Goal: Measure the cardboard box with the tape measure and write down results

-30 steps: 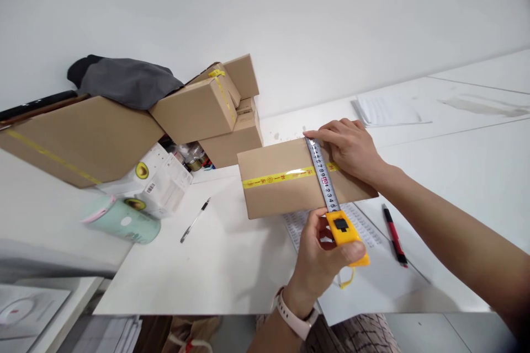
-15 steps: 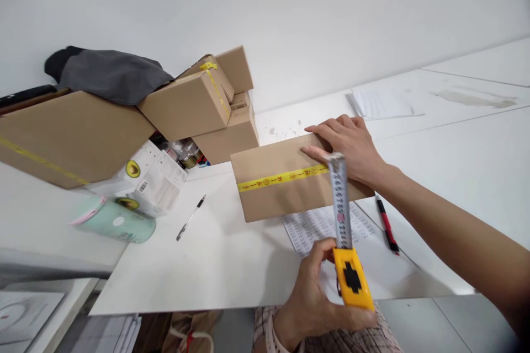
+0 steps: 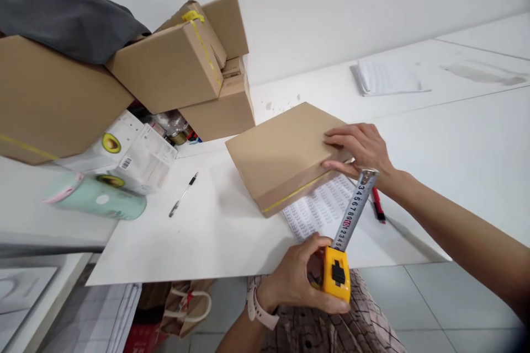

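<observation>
My left hand (image 3: 302, 276) is closed round a yellow tape measure (image 3: 337, 273) just past the table's front edge. Its metal blade (image 3: 354, 209) sticks out up and to the right, with the hooked tip close to my right wrist. My right hand (image 3: 362, 151) grips the right end of a brown cardboard box (image 3: 285, 151), thumb on the near side and fingers on top. The box tilts over a printed sheet (image 3: 318, 207), and yellow tape runs along its near side. A red and black marker (image 3: 377, 204) lies partly behind the blade.
A black and clear pen (image 3: 183, 194) lies on the white table (image 3: 215, 242). At the left stand a mint-green tumbler (image 3: 111, 196), a white avocado-print box (image 3: 144, 157) and stacked cardboard boxes (image 3: 165, 71) under a dark cloth (image 3: 78, 16). Papers (image 3: 389, 77) lie at the back.
The box has turned in my right hand, so its broad top now shows instead of the taped side. My left hand moved slightly left and down, and the tape blade now leans right.
</observation>
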`<action>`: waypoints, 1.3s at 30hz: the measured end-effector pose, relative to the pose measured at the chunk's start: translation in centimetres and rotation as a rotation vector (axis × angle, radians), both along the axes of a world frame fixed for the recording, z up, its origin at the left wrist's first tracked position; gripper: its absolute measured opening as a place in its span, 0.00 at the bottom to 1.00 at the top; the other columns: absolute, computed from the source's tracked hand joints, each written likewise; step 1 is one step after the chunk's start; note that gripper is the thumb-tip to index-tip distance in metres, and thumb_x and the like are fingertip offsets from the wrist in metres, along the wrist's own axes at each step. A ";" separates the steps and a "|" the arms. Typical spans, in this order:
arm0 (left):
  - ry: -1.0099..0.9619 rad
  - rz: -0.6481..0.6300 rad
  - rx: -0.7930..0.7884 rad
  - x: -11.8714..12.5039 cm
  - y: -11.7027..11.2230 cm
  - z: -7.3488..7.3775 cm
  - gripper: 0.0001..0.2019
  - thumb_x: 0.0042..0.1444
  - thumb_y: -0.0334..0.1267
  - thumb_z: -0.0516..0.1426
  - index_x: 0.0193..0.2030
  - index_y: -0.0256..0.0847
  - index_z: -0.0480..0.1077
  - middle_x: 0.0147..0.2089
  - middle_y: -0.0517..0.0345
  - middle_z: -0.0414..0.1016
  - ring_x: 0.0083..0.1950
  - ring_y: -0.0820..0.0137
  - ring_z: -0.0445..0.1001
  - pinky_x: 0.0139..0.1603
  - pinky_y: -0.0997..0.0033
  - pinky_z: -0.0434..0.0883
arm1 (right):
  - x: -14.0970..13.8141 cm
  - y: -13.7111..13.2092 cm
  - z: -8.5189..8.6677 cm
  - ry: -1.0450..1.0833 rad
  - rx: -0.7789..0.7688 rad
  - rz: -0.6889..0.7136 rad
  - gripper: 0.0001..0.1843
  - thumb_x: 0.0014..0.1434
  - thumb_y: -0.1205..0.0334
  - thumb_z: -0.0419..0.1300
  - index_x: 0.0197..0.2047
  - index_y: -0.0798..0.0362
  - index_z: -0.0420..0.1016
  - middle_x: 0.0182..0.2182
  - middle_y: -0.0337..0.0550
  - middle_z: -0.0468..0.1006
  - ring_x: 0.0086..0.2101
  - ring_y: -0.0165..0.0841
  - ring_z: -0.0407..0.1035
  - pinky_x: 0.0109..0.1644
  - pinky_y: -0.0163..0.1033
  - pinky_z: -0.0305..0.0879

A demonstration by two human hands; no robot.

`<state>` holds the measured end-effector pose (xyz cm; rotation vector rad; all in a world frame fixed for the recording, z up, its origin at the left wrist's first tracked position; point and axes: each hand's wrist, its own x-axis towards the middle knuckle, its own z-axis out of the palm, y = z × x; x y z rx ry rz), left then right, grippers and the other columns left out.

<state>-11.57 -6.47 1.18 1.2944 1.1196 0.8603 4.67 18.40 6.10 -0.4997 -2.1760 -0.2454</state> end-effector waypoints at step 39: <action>0.352 0.116 0.058 -2.4 -8.5 3.1 0.54 0.51 0.43 0.71 0.77 0.55 0.43 0.65 0.46 0.72 0.66 0.51 0.72 0.64 0.45 0.73 | 2.5 -22.9 -3.3 0.275 -0.685 0.117 0.12 0.73 0.59 0.52 0.46 0.46 0.78 0.23 0.35 0.73 0.20 0.29 0.67 0.22 0.36 0.61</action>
